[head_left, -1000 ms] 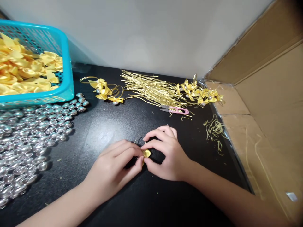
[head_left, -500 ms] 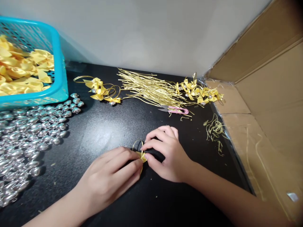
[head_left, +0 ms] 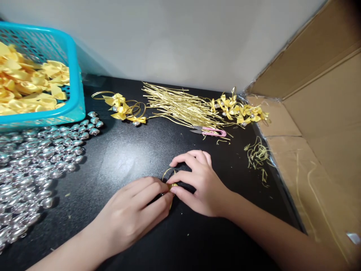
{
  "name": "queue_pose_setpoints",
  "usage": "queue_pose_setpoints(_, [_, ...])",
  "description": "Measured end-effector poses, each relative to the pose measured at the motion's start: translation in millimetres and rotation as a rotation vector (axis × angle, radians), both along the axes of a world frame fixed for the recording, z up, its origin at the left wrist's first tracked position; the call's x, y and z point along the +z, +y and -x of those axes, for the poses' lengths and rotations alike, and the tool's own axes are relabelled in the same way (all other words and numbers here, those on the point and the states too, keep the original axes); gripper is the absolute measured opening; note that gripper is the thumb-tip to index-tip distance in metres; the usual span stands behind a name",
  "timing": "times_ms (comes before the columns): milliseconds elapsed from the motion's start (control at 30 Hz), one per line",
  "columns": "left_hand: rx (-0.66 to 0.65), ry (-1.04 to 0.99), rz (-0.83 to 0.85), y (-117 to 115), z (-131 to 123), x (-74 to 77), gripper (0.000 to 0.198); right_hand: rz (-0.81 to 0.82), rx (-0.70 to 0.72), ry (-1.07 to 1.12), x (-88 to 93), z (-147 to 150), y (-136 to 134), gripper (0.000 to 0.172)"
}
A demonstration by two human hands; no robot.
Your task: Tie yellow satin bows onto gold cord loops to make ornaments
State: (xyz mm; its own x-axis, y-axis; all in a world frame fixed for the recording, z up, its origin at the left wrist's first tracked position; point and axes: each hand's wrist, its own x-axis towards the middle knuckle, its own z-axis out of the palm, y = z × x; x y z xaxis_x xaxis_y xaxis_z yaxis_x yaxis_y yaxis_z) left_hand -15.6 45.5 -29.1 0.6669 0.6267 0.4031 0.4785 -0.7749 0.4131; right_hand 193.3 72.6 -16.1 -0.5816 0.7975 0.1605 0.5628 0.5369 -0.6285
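Between my two hands, low over the black table, is a yellow ribbon bow (head_left: pixel 174 184) with a loop of gold cord (head_left: pixel 168 170) standing up from it. My left hand (head_left: pixel 132 210) is closed, pinching the bow from the left side. From the right, my right hand (head_left: pixel 197 184) pinches it between thumb and index finger, its other fingers curved and held apart. Fingers cover most of the bow, and I cannot make out whether a bell is on it. Beyond my hands lie pink-handled thread snips (head_left: pixel 211 131), blades pointing left.
At left, a turquoise basket (head_left: pixel 73 75) holds yellow bows, with many silver beads (head_left: pixel 45 158) before it. Gold cords (head_left: pixel 180 105) lie at the back, between finished-looking bows (head_left: pixel 122 109) and another bow pile (head_left: pixel 239 111). Thread scraps (head_left: pixel 258 154) lie near the cardboard (head_left: pixel 327 124).
My right thumb and index finger have closed in on the bow, covering more of it. The view has shifted slightly, so the surroundings sit a little further right.
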Motion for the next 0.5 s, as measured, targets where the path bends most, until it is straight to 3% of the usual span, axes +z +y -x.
queue_pose_setpoints(233, [-0.023, -0.024, 0.023, 3.8, -0.6, 1.5, 0.012, -0.026, -0.026, 0.03, -4.1, 4.0, 1.8, 0.013])
queue_pose_setpoints(500, [0.019, -0.165, 0.181, 3.5, -1.7, 5.5, 0.017, -0.021, -0.029, 0.045, -2.2, 3.6, 1.2, 0.013])
